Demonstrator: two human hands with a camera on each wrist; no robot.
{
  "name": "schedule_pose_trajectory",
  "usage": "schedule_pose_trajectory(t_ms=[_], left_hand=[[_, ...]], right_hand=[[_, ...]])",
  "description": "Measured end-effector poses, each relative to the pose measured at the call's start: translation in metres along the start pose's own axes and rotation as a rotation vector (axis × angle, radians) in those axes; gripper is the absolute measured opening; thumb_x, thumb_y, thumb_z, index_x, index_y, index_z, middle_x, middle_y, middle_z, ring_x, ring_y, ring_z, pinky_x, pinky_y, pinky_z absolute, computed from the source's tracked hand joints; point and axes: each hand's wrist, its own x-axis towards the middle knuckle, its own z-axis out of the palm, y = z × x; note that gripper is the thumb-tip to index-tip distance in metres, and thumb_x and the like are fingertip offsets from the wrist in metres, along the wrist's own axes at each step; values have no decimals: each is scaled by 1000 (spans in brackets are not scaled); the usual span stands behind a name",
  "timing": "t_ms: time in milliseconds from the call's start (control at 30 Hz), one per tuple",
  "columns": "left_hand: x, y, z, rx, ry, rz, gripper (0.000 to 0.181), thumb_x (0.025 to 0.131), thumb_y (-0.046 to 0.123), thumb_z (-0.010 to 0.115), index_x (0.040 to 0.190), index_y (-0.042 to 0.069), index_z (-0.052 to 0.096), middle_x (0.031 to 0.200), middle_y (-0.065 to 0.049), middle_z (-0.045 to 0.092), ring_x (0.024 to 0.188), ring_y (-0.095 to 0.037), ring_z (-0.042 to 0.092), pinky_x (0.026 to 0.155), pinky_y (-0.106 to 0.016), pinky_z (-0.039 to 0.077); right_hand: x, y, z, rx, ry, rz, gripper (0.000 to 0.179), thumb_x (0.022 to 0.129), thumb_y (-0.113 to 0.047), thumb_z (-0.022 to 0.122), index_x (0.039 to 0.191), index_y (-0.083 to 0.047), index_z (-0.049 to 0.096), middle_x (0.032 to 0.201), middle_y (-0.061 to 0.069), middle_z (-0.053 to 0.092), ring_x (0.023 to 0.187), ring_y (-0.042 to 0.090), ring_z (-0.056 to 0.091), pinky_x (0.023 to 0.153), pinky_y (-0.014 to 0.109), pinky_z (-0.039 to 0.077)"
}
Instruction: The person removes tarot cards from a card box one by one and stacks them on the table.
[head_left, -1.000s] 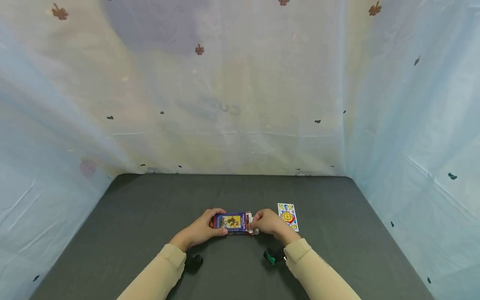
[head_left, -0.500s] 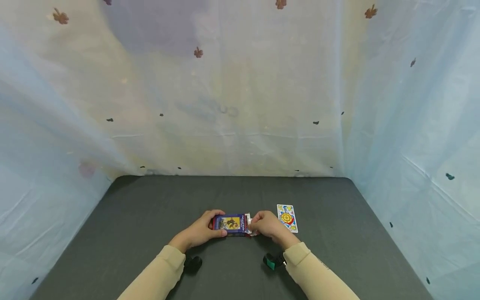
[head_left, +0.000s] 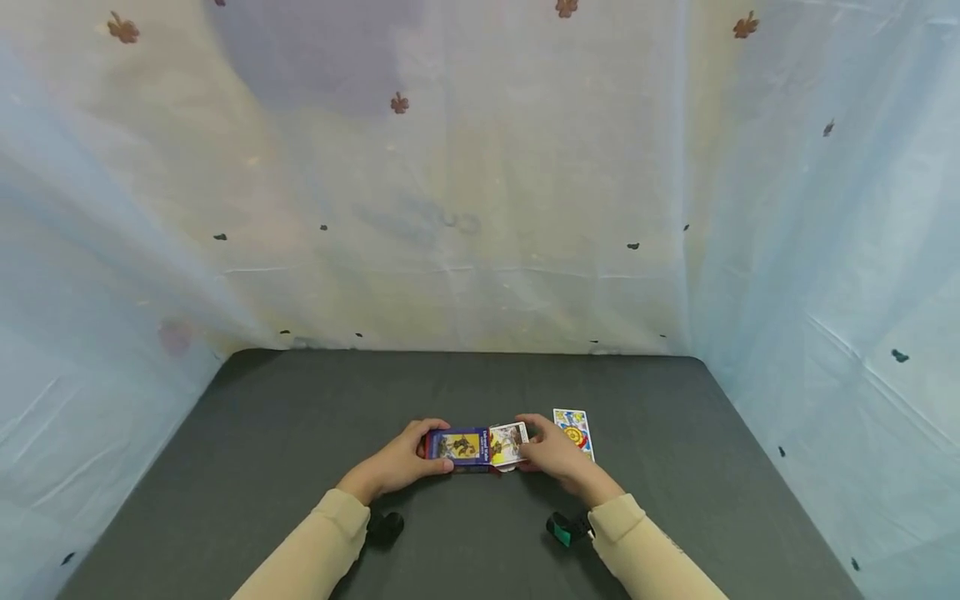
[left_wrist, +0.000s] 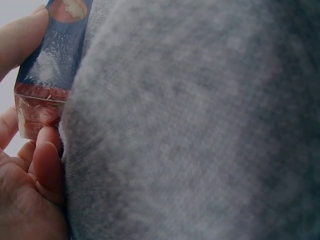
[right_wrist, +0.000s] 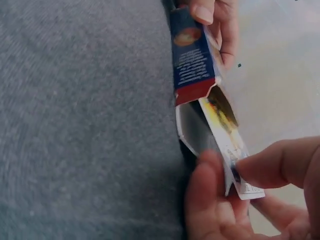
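My left hand (head_left: 408,457) grips the closed end of a blue and red card box (head_left: 459,447) that lies on the table, thumb along its near side. In the left wrist view the box's red end (left_wrist: 41,112) sits between the thumb and the other fingers. At the box's right end the flap is open, and an illustrated card (head_left: 507,444) sticks partly out. My right hand (head_left: 558,457) pinches the outer end of this card (right_wrist: 220,130), thumb on its face. The white inside of the flap (right_wrist: 192,127) shows beneath it.
A loose card (head_left: 573,429) with a yellow and red round design lies face up just beyond the right hand. The dark cloth-covered table (head_left: 300,400) ends against a hanging pale curtain (head_left: 480,208) at the back. Dark wrist devices (head_left: 567,528) hang below the sleeves.
My right hand has moved to the right, drawing the illustrated card partway out of the box's open end. My left hand and the box have stayed in place.
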Motion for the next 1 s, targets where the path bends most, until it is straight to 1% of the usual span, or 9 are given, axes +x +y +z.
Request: schedule_pose_trajectory(t_ms=[133,367,500,600,733,800,867,967,1000], left_hand=[[0,-1,-1,3,0,-2,66,82,43,75,138,23,47,131,-9,39,101,-22,48,89,-43,39],[2,-4,2,-8,-7,-13,67,81,46,76,137,26,47,129,-8,40,101,-22,49,90,-42,39],[3,-6,3,-17,-12,-2,68,81,45,76,138,23,46,130,-10,40,102,-22,49,89,-42,40],[4,-7,3,-22,-11,6,68,81,44,77,138,22,47,130,-10,40,102,-23,49,89,-42,40],[5,-5,2,-20,-8,8,67,81,43,77,137,22,47,129,-10,40,102,-23,48,89,-42,40],[5,-4,1,-13,-7,9,67,81,44,77,137,22,47,129,-9,41,102,-23,48,89,-42,40],[4,-4,0,-9,-5,5,68,81,45,77,137,22,47,129,-9,41,103,-23,48,89,-42,40],[4,-4,0,-7,-1,4,68,80,45,77,137,22,47,129,-9,41,103,-23,48,90,-42,40],[4,-4,0,-9,-1,4,68,80,45,77,137,22,47,130,-10,40,103,-23,48,90,-42,40]], right_hand=[[1,2,2,9,-11,-25,53,89,1,58,140,0,43,97,19,54,81,24,63,69,37,54],[1,3,4,-33,-26,-57,41,90,-6,65,124,3,46,101,13,63,82,21,63,67,36,51],[-1,0,-3,-95,-52,-82,45,91,-6,65,132,0,46,94,12,62,78,20,60,67,39,51],[-6,-4,-11,-170,-79,-106,46,93,-7,63,136,-4,49,84,10,56,68,18,52,62,37,47],[-13,-7,-19,-259,-93,-131,38,93,-8,62,131,-8,55,75,9,53,59,17,46,56,35,41],[-15,-8,-22,-283,-87,-140,34,93,-10,63,127,-9,57,85,11,59,60,17,48,57,35,41],[-15,-8,-23,-286,-75,-144,30,93,-12,64,122,-9,59,102,13,61,68,18,53,60,36,43],[-14,-8,-22,-285,-67,-147,23,93,-13,66,113,-7,59,105,12,62,72,20,56,61,36,45],[-14,-8,-22,-291,-62,-148,21,92,-14,66,110,-6,59,100,11,63,72,20,56,61,35,45]])
